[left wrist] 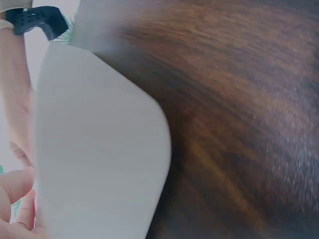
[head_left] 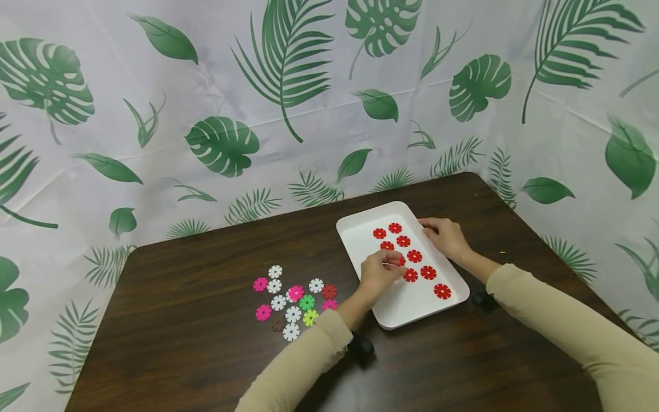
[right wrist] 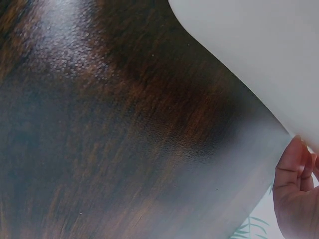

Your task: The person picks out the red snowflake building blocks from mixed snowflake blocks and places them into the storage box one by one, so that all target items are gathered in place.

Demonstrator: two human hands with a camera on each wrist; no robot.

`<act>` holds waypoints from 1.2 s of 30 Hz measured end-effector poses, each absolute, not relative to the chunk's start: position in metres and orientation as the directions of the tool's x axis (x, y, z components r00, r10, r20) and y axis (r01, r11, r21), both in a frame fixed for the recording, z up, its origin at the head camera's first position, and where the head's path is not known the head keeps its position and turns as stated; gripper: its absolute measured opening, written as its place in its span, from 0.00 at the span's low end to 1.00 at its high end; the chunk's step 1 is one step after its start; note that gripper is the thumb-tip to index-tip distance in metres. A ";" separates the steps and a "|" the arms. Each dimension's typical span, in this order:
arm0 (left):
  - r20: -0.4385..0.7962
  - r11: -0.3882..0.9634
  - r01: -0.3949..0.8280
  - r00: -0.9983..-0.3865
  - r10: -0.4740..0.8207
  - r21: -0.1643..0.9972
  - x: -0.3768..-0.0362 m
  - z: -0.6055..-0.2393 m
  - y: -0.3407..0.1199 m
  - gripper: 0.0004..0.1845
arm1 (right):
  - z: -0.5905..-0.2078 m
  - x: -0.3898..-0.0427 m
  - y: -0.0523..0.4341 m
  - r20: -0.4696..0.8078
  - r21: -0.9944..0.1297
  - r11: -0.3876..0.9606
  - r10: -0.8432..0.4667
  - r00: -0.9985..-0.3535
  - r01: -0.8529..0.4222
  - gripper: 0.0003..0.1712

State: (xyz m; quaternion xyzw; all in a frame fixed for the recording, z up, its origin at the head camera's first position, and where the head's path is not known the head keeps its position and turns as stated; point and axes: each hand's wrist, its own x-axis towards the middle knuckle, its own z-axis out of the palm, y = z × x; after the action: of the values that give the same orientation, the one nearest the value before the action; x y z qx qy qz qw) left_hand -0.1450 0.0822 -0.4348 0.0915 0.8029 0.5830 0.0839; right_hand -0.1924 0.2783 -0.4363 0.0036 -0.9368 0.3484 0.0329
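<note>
Head view showed the left hand (head_left: pixel 379 270) over the middle of the white tray (head_left: pixel 360 232), fingers curled and pinching a red disc (head_left: pixel 400 261) that peeked out just past the fingertips. That disc sat directly under the hand, among the other red discs (head_left: pixel 428 272) spread across the tray floor, so the thing lay at the fingertips rather than off to either side. The tray's long axis ran from the near-right corner away toward the far left, diagonal on the dark wooden table (head_left: pixel 206 343). Of the two hands, the left was the nearer to the red disc; the right hand (head_left: pixel 447 236) rested on the tray's far right rim, fingers bent over the edge and steadying it, holding no disc. A loose cluster of mixed discs (head_left: pixel 293 300), white, pink, green, yellow and brown, lay on the table well to the left of the tray, closer to the left arm than the right. Both wrist views were blurred and showed only the tray's pale edge against the wood, with a few fingertips (right wrist: pixel 294 169) at the rim
</note>
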 end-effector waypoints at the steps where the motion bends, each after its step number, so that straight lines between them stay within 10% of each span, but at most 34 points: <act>1: -0.028 0.289 0.046 -0.968 0.248 0.956 -0.145 -0.433 0.081 0.12 | -0.436 -0.192 0.278 0.063 -0.652 0.758 0.017 -0.998 -0.029 0.21; 36: 0.013 0.257 0.053 -0.988 0.157 0.965 -0.130 -0.435 -0.040 0.18 | -0.437 -0.194 0.279 0.056 -0.660 0.751 0.019 -0.998 -0.023 0.20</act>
State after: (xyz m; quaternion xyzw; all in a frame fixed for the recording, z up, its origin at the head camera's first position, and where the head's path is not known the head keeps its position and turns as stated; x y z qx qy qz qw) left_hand -0.1300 -0.0398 -0.4355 0.0663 0.7917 0.6058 0.0428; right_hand -0.1944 0.2787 -0.4368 0.0009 -0.9351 0.3532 0.0295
